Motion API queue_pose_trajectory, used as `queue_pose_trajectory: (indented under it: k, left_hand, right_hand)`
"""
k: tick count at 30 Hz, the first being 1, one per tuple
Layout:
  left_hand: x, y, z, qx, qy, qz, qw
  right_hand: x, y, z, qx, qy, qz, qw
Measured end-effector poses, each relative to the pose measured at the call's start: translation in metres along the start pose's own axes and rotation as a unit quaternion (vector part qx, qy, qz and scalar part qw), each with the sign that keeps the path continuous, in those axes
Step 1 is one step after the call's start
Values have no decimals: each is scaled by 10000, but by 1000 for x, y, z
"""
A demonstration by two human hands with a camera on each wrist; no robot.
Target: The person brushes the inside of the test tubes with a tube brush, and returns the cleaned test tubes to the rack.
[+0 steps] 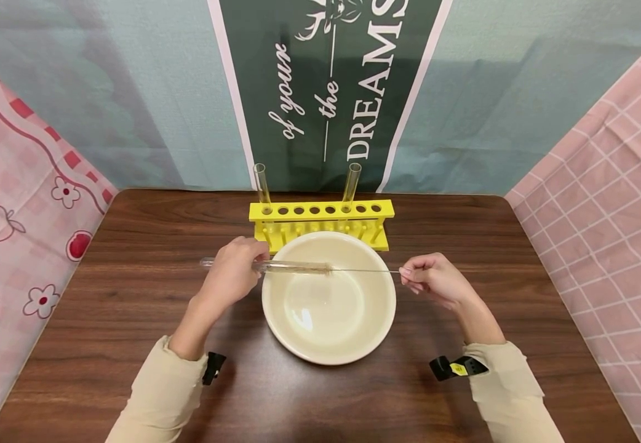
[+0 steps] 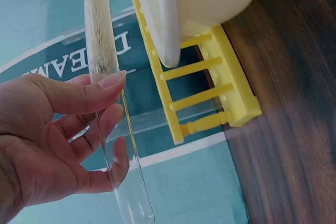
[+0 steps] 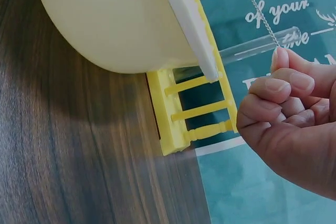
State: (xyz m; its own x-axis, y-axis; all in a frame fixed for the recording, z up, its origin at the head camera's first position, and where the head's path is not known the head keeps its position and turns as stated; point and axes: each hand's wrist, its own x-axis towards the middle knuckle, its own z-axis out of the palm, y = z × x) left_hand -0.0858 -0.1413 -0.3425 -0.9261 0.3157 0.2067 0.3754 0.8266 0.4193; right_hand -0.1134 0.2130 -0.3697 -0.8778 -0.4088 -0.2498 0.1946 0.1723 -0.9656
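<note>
My left hand (image 1: 235,267) grips a clear glass test tube (image 1: 287,265), held roughly level over the left side of a cream bowl (image 1: 272,326). Inside the tube's mouth are the pale bristles of a test tube brush (image 2: 100,19), with some bristles sticking out over the bowl. In the left wrist view, the tube's rounded end extends past the curled fingers. At the bowl's right, my right hand (image 1: 437,280) pinches the brush's thin twisted wire handle (image 3: 261,14) between thumb and fingertips. The bowl looks shiny inside; whether it holds water I cannot tell.
Directly behind the bowl stands a yellow test tube rack (image 1: 320,210), partly hidden by the rim. Two upright glass tubes, a left one (image 1: 262,187) and a right one (image 1: 351,187), stand in it. Printed cloths surround the brown wooden table (image 1: 160,246) at the back and sides.
</note>
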Motion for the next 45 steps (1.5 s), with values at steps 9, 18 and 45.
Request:
queue_pose_trajectory:
  k: [9, 18, 45]
  left_hand:
    - [4, 17, 3, 12, 111, 318, 9994]
    - [8, 30, 5, 114, -146, 323, 9993]
    - [11, 34, 16, -150, -491, 642, 9966]
  right_hand:
    - [2, -3, 11, 104, -228, -24, 9997]
    - [5, -5, 23, -64, -359, -14, 9993]
    - [8, -15, 46, -2358, -323, -617, 9693]
